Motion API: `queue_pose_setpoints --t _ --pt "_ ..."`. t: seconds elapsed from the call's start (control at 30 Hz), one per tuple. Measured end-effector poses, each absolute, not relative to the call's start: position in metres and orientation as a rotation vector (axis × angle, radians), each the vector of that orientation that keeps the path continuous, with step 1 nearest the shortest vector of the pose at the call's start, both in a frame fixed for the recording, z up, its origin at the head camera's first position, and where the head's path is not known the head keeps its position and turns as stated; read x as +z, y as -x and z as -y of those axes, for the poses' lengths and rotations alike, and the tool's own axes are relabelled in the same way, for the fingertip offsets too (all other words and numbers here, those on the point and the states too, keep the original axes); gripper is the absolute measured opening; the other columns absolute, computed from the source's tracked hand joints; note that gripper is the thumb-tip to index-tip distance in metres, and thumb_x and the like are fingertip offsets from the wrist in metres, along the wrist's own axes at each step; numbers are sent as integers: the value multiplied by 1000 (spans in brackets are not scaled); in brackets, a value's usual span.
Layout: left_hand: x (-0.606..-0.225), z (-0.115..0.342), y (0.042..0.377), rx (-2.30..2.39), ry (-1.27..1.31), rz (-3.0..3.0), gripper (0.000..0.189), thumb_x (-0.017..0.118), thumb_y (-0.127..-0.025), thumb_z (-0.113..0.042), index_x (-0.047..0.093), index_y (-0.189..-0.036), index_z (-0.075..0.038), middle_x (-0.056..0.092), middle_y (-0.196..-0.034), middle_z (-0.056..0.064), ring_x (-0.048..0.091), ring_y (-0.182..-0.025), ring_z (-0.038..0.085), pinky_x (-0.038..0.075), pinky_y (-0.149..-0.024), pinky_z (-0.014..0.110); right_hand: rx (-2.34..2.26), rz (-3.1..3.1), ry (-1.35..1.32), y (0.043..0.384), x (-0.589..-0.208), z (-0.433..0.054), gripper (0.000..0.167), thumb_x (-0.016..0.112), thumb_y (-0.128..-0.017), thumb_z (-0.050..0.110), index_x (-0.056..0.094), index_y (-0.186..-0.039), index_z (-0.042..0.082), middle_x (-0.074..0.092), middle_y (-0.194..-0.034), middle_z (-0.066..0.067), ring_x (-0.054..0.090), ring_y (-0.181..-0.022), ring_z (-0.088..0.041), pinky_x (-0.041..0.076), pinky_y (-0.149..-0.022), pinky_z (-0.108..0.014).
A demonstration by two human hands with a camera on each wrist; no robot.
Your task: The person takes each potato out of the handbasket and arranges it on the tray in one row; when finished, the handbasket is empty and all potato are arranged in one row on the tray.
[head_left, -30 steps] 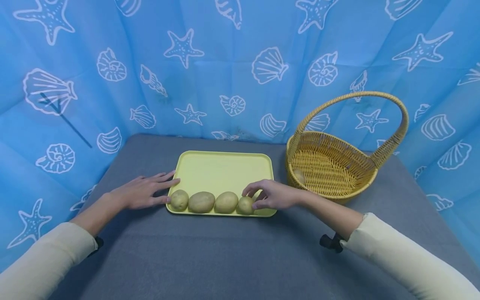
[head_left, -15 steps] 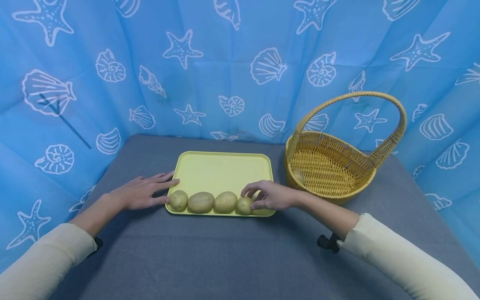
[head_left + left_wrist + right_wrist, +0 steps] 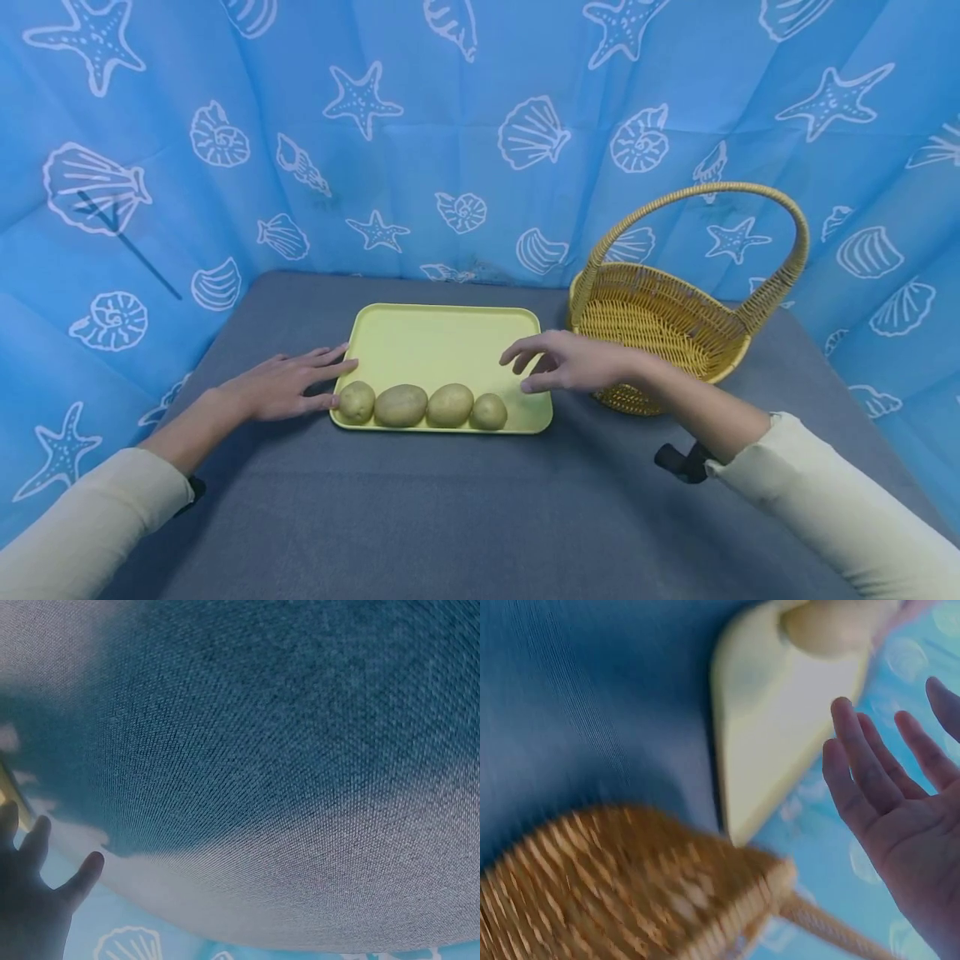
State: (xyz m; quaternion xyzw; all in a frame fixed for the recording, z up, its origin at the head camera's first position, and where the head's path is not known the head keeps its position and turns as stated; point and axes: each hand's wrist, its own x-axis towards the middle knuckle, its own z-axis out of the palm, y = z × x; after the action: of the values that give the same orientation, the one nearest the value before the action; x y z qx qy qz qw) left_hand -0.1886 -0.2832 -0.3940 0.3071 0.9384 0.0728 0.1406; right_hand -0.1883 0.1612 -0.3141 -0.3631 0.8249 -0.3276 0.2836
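Several potatoes form a row along the near edge of a yellow tray (image 3: 442, 342). The smallest potato (image 3: 489, 412) is at the row's right end, and another potato (image 3: 356, 402) is at its left end. My left hand (image 3: 281, 386) rests at the tray's left edge, fingers spread, fingertips by the left-end potato. Over the tray's right side hovers my right hand (image 3: 570, 361), its fingers loosely bent and holding nothing. In the right wrist view that hand (image 3: 907, 795) shows an empty palm and separated fingers.
A wicker basket (image 3: 652, 312) with a tall arched handle (image 3: 731, 187) stands right of the tray, partly behind my right hand and forearm. A grey cloth (image 3: 420, 508) covers the table. A blue curtain (image 3: 442, 133) with shell prints hangs behind.
My right hand has let go of the smallest potato and moved up and to the right, now covering part of the basket. The left hand and the potatoes stay in place.
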Motion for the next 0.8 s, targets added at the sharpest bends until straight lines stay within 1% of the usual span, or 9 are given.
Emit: queue_pose_setpoints --t 0.17,0.27,0.37,0.5,0.6,0.73,0.8 --pt "-393 282 188 199 -895 -2713 69 44 -100 -61 36 -156 -21 21 -165 11 24 -147 42 25 -101 75 -869 -2294 922 197 -284 -186 47 64 -99 18 51 -142 4 58 -133 -16 62 -117 -28 52 -95 -41" --pt "-392 281 187 196 -894 -2713 69 44 -100 -61 36 -156 -22 21 -164 11 25 -146 42 26 -101 75 -866 -2352 892 201 -270 -202 48 64 -99 19 50 -143 4 57 -134 -16 60 -120 -30 49 -99 -45" --pt "-391 282 187 193 -888 -2712 70 44 -100 -61 36 -156 -22 21 -164 11 25 -146 43 25 -102 75 -840 -2385 856 205 -261 -217 49 64 -99 21 50 -143 3 57 -135 -18 58 -123 -35 47 -101 -49" --pt "-392 282 186 186 -891 -2715 70 44 -99 -61 36 -156 -21 21 -164 12 26 -146 43 24 -101 77 -744 -2382 801 211 -261 -233 53 64 -99 24 49 -144 1 56 -137 -19 54 -127 -37 44 -104 -50" --pt "-393 282 186 183 -896 -2715 70 44 -100 -61 36 -156 -21 22 -164 11 26 -146 43 24 -101 77 -690 -2362 780 217 -266 -245 54 64 -99 21 47 -145 -2 55 -140 -21 52 -129 -39 43 -105 -51" --pt "-393 281 187 187 -900 -2710 70 44 -100 -61 36 -156 -21 21 -164 11 26 -146 42 25 -101 76 -672 -2340 783 223 -273 -257 54 63 -98 12 44 -146 -5 50 -143 -25 49 -130 -43 44 -104 -50" --pt "-392 281 187 187 -900 -2710 69 44 -100 -61 36 -157 -21 21 -165 11 26 -146 42 26 -101 75 -667 -2326 786 227 -275 -261 56 63 -97 10 42 -146 -7 48 -145 -27 47 -132 -44 43 -105 -50"
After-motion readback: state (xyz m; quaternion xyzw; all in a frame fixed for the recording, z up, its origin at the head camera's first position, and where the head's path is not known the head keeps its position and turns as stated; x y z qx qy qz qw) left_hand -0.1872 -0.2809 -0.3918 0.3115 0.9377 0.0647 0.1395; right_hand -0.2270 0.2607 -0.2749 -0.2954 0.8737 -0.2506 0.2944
